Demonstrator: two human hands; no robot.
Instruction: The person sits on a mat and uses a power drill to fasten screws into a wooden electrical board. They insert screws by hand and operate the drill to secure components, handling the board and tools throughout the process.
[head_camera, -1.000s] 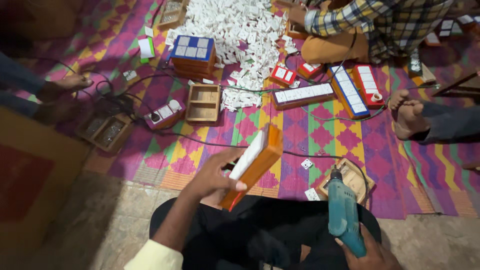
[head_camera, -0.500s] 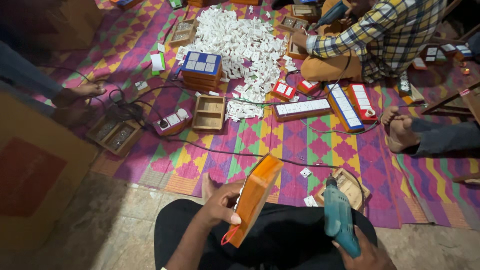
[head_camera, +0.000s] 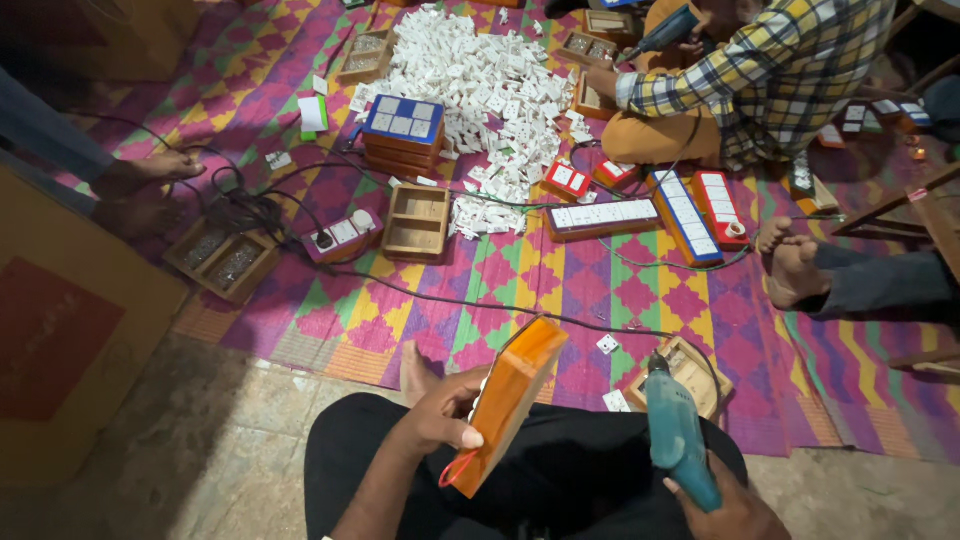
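My left hand (head_camera: 440, 415) grips an orange wooden switch box (head_camera: 510, 400) by its side, holding it tilted on edge over my lap, with a red wire loop hanging from its lower end. In my right hand (head_camera: 725, 505) is a teal electric drill (head_camera: 678, 430), its bit pointing up and away toward the mat. The drill sits to the right of the box, apart from it.
A colourful woven mat (head_camera: 560, 280) carries a heap of white switch parts (head_camera: 480, 80), stacked wooden boxes (head_camera: 403, 135), an open wooden box (head_camera: 417, 222), long switch boards (head_camera: 600, 215) and black cables (head_camera: 260, 205). A person in a checked shirt (head_camera: 760, 70) sits opposite; bare feet (head_camera: 795, 265) lie at the right.
The view has shifted, so the box and drill sit lower and nearer my lap. The box has tilted more on edge in my left hand. The drill stays beside it.
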